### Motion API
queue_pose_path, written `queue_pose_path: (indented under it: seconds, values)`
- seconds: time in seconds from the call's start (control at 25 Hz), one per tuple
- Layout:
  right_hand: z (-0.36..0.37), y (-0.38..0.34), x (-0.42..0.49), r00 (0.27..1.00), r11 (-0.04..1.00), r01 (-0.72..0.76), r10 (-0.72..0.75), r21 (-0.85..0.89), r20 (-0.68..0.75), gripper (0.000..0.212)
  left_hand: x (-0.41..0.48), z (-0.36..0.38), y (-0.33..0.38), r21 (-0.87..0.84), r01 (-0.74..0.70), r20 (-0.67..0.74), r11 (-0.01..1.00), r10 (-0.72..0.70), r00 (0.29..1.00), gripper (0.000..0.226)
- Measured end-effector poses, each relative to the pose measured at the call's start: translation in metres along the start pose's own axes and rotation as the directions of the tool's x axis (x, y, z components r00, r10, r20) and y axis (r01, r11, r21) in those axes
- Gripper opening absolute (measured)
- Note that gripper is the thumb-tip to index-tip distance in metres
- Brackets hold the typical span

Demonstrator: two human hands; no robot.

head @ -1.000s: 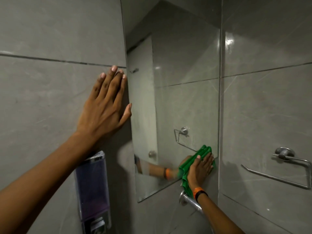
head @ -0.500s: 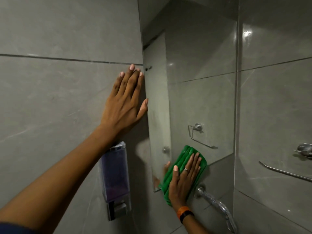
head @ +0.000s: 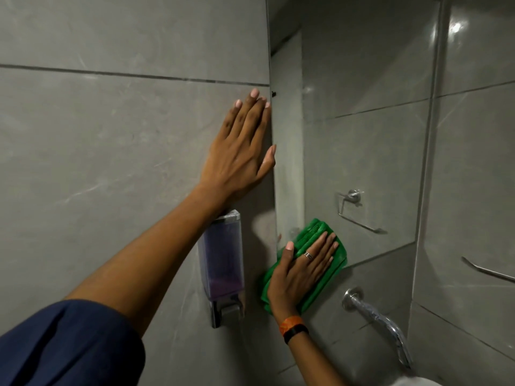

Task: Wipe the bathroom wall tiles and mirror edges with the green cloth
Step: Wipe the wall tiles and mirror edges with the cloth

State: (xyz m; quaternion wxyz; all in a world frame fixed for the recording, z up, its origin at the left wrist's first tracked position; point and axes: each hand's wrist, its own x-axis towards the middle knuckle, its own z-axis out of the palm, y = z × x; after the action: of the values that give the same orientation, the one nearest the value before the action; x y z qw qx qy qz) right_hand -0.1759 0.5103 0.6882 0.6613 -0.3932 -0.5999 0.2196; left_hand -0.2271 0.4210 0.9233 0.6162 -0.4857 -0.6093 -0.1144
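Observation:
The folded green cloth (head: 317, 235) lies flat over the lower left corner of the mirror (head: 362, 135), partly on the glass and partly on the grey wall tiles (head: 111, 162). My right hand (head: 301, 271) presses on it with fingers spread, a ring on one finger and an orange and black band at the wrist. My left hand (head: 242, 151) rests flat on the tile beside the mirror's left edge, fingers straight, holding nothing.
A clear soap dispenser (head: 221, 263) with purple liquid hangs on the wall below my left hand. A chrome tap (head: 376, 319) juts out under the mirror. A chrome towel bar (head: 487, 271) is on the right wall, and its reflection shows in the mirror.
My right hand has slid the cloth leftward along the mirror's bottom edge, from the right corner to the lower left corner. My left hand stays pressed on the tile. The view has shifted left.

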Motion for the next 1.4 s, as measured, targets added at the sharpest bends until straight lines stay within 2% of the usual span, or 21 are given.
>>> queue_pose_path:
  seconds: [0.28,0.52,0.64,0.84,1.2,1.4]
  values:
    - [-0.001,-0.076,0.054,0.996,0.997,0.073,-0.073,0.003,-0.056,0.081,0.0,-0.007,-0.001,-0.101,0.0,-0.016,0.995,-0.002,1.0,0.069]
    - [-0.003,-0.154,0.111,0.987,0.991,0.132,-0.132,-0.006,-0.092,0.084,0.002,-0.017,0.0,-0.219,0.066,-0.05,0.974,-0.079,0.996,0.067]
    - [-0.002,-0.188,0.139,0.983,0.988,0.154,-0.151,0.025,-0.101,0.084,0.006,-0.019,-0.005,-0.229,0.068,-0.062,0.971,-0.084,0.994,0.066]
    - [0.0,-0.24,0.186,0.971,0.974,0.226,-0.227,-0.018,-0.078,0.081,0.023,-0.022,-0.015,-0.211,0.082,-0.121,0.974,-0.109,0.987,0.065]
    - [-0.003,-0.308,0.243,0.927,0.916,0.374,-0.364,0.144,-0.091,0.073,0.063,-0.034,-0.05,-0.109,0.137,-0.16,0.985,-0.153,0.975,0.065]
    - [-0.007,-0.332,0.27,0.891,0.875,0.455,-0.449,0.165,-0.073,0.066,0.075,-0.038,-0.058,-0.143,0.155,-0.166,0.977,-0.178,0.97,0.065]
